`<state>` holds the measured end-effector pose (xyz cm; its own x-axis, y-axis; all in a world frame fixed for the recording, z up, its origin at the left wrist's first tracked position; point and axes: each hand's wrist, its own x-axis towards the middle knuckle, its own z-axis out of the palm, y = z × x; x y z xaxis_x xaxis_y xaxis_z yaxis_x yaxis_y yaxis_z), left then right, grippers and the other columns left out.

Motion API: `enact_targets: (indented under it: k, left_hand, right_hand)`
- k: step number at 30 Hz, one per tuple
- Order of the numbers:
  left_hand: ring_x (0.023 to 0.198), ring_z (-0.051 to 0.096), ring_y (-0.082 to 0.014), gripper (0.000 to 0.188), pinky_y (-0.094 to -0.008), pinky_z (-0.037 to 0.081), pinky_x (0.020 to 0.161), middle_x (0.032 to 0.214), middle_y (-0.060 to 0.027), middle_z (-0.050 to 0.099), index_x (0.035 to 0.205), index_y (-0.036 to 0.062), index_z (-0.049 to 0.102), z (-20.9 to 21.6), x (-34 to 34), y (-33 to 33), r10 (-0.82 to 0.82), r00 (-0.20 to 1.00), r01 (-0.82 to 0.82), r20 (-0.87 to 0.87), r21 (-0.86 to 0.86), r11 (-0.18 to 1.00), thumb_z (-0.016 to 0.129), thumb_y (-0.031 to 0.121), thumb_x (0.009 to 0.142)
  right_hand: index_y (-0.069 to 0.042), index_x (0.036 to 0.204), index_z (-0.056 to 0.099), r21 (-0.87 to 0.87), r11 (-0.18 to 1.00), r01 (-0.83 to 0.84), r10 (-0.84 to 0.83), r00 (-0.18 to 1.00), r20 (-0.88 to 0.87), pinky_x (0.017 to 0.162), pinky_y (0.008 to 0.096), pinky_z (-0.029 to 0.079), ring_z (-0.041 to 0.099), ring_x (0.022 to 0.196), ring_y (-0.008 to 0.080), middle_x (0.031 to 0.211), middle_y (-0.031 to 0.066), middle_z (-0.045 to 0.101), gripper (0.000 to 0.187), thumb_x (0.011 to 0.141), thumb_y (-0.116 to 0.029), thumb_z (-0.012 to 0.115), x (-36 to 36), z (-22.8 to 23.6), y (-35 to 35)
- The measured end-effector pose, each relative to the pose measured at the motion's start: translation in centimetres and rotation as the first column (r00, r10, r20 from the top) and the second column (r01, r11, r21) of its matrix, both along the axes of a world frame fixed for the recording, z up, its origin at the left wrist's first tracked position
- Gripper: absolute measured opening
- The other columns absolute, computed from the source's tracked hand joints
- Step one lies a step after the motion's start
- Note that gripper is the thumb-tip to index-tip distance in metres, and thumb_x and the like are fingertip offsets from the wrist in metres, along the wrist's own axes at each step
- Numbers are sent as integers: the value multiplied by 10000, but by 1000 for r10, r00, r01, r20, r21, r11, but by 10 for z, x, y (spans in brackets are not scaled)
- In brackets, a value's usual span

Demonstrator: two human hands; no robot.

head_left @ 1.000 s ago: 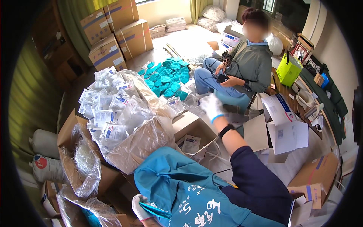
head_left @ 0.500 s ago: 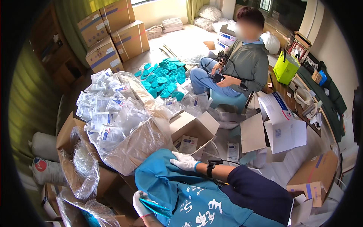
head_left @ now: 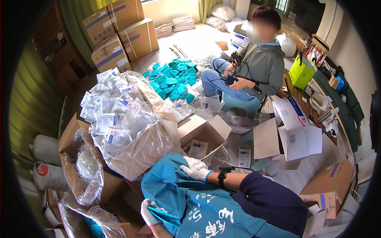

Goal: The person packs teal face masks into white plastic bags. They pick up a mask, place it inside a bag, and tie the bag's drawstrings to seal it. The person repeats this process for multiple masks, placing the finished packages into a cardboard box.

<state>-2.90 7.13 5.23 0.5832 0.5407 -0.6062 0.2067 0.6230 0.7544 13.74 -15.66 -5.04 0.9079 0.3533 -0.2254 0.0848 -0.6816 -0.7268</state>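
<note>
My left hand [head_left: 149, 212], in a white glove, is closed round a flat teal piece [head_left: 164, 217], folded or stacked in thin layers; its exact kind does not show. Across my lap spreads a teal apron [head_left: 164, 174] with white lettering. On it rests my right hand [head_left: 196, 169], gloved too, fingers stretched out and nothing seen in them. Just beyond that hand stands an open cardboard box [head_left: 216, 134] with flat printed packets [head_left: 197, 149] inside. A plastic-lined carton [head_left: 137, 158] to the left is heaped with see-through packets [head_left: 115, 104].
A pile of teal pieces [head_left: 174, 79] lies farther off. A seated person [head_left: 258, 67] holds a black device and cables. Taped cartons [head_left: 139, 37] are stacked at the back left. An open white box [head_left: 297, 135] stands right, a plastic-lined box [head_left: 88, 170] left.
My right hand has shifted slightly right on the apron, its fingers more drawn together. My left hand still grips the teal piece. The view has moved a little.
</note>
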Motion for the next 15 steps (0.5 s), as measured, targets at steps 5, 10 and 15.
enact_targets:
  k: [5,10,15]
  left_hand:
    - [453,444,-163,224,-344,419,408,674,-12,501,935,104,592,-4,-2,3,16,1000,-16,-18,-37,999,583,323,891]
    - [454,442,-170,223,-352,419,414,678,-4,502,945,119,587,-3,-3,2,27,999,-28,-20,-44,999,588,337,895]
    - [460,440,-177,210,-355,417,428,684,2,503,949,131,585,0,-2,1,43,999,-44,-27,-65,997,586,334,896]
  right_hand:
    - [-4,1421,424,-2,1000,5,-5,1000,-1,1087,459,393,509,1277,401,1389,260,515,680,963,-501,494,0,2,0]
    - [-11,1412,438,4,1000,10,-10,1000,-9,1070,462,409,527,1254,404,1361,262,537,675,959,-508,498,0,-1,0]
    - [-21,1410,444,-2,1000,15,-15,1000,12,1053,464,422,541,1237,402,1342,259,553,673,954,-513,504,1,-1,0]
